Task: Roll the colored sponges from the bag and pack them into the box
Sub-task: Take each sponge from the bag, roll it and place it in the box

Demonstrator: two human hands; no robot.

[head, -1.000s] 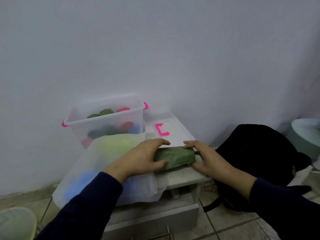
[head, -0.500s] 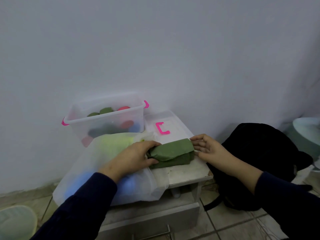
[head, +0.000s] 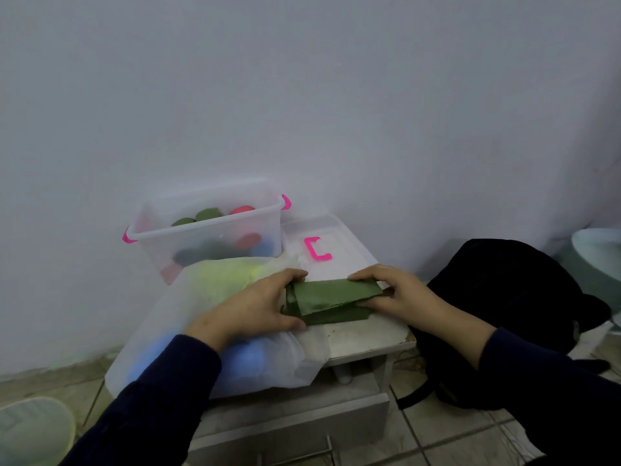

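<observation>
Since half a second ago, the right hand (head: 400,294) has come from the sponge's far right end to grip that end, thumb under and fingers curled over the top edge, and the green sponge (head: 331,301) has loosened from a fat roll into flatter, overlapping folds. At its other end the left hand (head: 255,309) grips it too, fingers over the top and thumb along the near edge. Both dark sleeves are cut off by the bottom edge.

One green sponge is in the hands, lying on the small white table (head: 366,334) between the bag and the table's right edge. It looks thin and matte, with a loose flap lying slanted over the layers beneath; how many turns it has cannot be told.

To the left, one white bag (head: 174,317) slumps over the table's left side. Through its cloudy skin show blurs of blue low down and yellow-green higher up, too vague to count.

Right of the table, a black backpack (head: 504,304) sits on the tiled floor.

Farther back, one clear box (head: 208,230) with two pink latches stands by the wall. Two green rolls and one red one show above its rim; lower ones are smudges behind the plastic. Its clear lid (head: 322,230) lies beside it, bearing one pink clip (head: 316,248).
</observation>
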